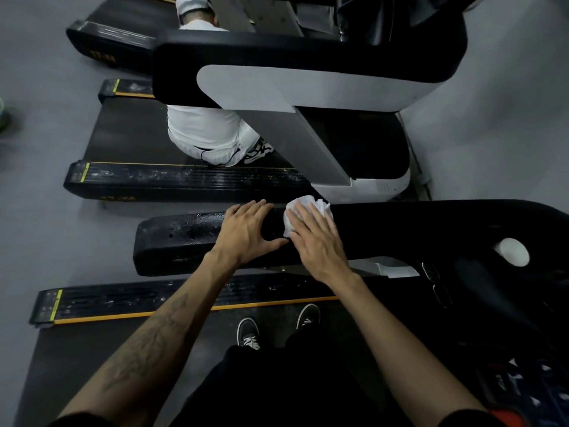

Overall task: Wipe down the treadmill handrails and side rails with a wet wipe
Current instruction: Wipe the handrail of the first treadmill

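Both hands on the black handrail, wet wipe under the right.
Head view: right hand presses flat, fingers straight, on the crumpled wipe atop the handrail; left hand lies flat just beside, fingers relaxed, grasping nothing. Droplets on the rail's left end.

Both hands lie on the handrail, the left hand just left of the right hand, which lies on the wet wipe. The side rail runs below the handrail, nearer the person's shoes. Beyond the handrail stands a second treadmill, where another person crouches on its belt.
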The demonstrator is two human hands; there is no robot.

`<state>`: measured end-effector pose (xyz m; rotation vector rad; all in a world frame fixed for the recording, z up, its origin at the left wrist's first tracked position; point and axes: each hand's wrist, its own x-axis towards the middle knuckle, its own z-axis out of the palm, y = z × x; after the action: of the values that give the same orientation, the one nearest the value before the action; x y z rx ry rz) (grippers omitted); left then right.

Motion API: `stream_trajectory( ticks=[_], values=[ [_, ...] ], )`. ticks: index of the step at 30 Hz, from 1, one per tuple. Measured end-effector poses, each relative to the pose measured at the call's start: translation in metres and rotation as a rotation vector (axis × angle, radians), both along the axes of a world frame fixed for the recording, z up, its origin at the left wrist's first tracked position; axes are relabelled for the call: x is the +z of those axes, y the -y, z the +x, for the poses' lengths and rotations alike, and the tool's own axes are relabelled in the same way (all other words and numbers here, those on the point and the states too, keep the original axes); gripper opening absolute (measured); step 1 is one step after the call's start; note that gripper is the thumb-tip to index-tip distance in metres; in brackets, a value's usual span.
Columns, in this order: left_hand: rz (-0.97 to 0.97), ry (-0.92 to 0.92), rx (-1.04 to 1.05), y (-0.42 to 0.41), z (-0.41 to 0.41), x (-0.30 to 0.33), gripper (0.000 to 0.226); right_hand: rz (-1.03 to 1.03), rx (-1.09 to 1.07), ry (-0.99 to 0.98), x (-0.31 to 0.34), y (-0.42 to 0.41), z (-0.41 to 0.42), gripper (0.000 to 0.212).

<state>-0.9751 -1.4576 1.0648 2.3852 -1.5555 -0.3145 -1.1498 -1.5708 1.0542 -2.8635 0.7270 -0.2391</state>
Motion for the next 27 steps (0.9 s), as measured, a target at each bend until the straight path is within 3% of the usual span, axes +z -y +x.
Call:
stream_trajectory(
  ticks=[2, 8, 12, 16, 21, 27],
  values=[
    [0.005, 0.009, 0.005, 0.001, 0.0, 0.0, 0.094, -0.025, 0.016, -0.005, 0.0, 0.009, -0.017, 0.054],
    [0.002, 0.001, 0.016, 0.002, -0.001, -0.002, 0.094, -0.024, -0.233, -0.068, 0.004, 0.009, 0.009, 0.058],
    [-0.005, -0.013, 0.015, 0.003, 0.0, -0.002, 0.095, -0.007, -0.158, -0.116, 0.01, 0.003, 0.038, 0.065],
    [-0.01, -0.022, 0.006, 0.002, 0.0, -0.002, 0.094, -0.052, -0.008, -0.034, 0.007, 0.007, 0.021, 0.052],
    [0.008, -0.01, 0.005, 0.003, 0.001, -0.002, 0.095, -0.051, -0.183, -0.002, 0.011, 0.026, 0.006, 0.056],
    [0.019, -0.007, 0.003, 0.002, 0.001, -0.002, 0.095, -0.014, -0.286, -0.228, 0.016, 0.021, 0.05, 0.072]
  ],
)
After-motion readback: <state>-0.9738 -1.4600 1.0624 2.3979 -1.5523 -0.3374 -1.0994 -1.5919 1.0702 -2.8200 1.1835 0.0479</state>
